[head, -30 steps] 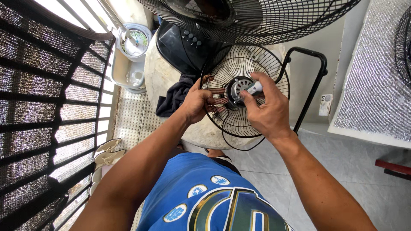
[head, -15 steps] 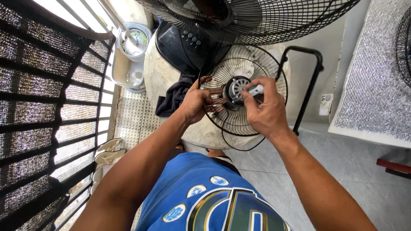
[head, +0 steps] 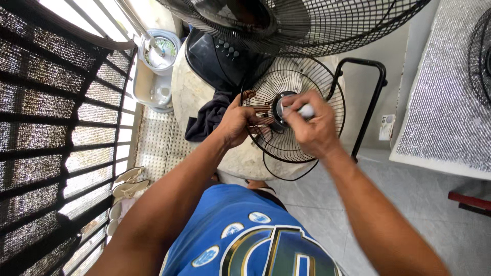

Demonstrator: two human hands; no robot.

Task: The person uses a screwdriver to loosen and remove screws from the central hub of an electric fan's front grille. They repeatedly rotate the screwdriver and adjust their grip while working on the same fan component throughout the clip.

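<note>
The left hand [head: 239,121] grips the wires of a black round fan guard [head: 327,138], fingers curled through them just beside its dark central hub [head: 279,110]. The right hand [head: 313,127] is closed around a pale-handled tool [head: 306,110] pressed to that hub, so the guard lies directly under and between both hands. Beyond the hands hangs a larger fan cage [head: 327,25]. Left of the left hand lies a dark cloth [head: 207,117].
</note>
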